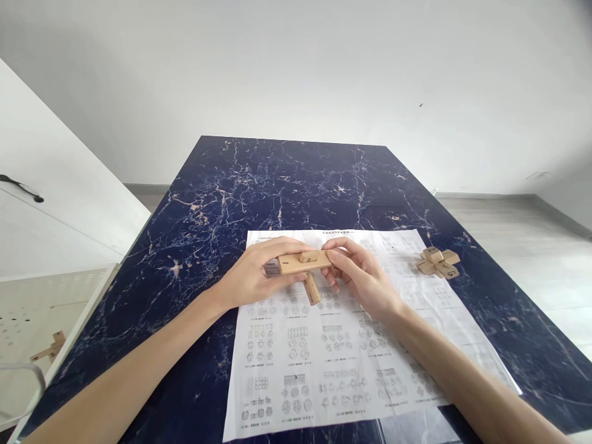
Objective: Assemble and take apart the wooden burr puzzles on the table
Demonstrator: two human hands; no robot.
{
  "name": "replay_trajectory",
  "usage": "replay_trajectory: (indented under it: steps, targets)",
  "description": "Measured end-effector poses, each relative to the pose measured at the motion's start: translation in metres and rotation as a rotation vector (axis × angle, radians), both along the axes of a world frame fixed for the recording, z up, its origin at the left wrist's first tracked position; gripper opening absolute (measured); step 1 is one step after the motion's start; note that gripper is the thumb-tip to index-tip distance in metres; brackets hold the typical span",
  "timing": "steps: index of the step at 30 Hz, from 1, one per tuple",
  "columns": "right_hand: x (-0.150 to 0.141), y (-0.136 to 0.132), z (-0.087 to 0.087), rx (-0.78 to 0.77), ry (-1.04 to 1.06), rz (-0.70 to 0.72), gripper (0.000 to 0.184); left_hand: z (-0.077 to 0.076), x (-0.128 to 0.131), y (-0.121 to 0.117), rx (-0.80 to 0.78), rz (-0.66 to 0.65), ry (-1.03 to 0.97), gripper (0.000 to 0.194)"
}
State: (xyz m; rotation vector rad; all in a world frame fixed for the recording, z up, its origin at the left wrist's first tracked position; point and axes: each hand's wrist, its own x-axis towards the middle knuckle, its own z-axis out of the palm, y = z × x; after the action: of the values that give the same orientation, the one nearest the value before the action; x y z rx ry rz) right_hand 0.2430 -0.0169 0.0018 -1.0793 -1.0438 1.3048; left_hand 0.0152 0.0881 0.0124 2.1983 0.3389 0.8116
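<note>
**Wooden assembly [305, 267], apparently part joined, above a printed sheet [317, 364]**

The wooden assembly is held over the upper middle of the sheet. The left hand [250, 269] is clamped on the left end of its flat bar [289, 266]; the right hand [365, 280] pinches the right end between thumb and fingers. A short piece marked 2 [308, 256] lies across the bar, and a stick [312, 291] juts out below. These parts look already fitted; the open form suggests work is left, but how many pieces remain cannot be told. At the sheet's right edge, a compact cluster of numbered blocks [436, 264] appears interlocked, apart from both hands. Crossed wooden pieces [50, 348] lie at far left, also untouched
</note>
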Motion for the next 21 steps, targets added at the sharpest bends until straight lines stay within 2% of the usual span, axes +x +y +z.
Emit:
replay_trajectory:
  steps: [7, 10, 13, 17, 21]
  targets:
    - [-0.003, 0.0, 0.006, -0.07, 0.055, -0.012, 0.032, -0.003, 0.0, 0.0, -0.003, 0.005, 0.104, 0.041]
    - [-0.001, 0.001, 0.01, -0.109, 0.144, -0.001, 0.032, 0.0, 0.0, -0.001, -0.063, 0.031, 0.165, 0.032]
    - [0.004, 0.003, 0.014, -0.08, 0.229, -0.024, 0.027, 0.001, 0.0, -0.002, -0.154, 0.075, 0.222, 0.033]
    - [0.013, 0.008, 0.012, -0.028, 0.187, -0.158, 0.026, 0.002, 0.0, -0.003, -0.191, 0.113, 0.267, 0.04]
    - [0.02, 0.01, 0.0, -0.015, -0.085, -0.388, 0.028, 0.002, 0.0, -0.004, -0.172, 0.147, 0.282, 0.036]
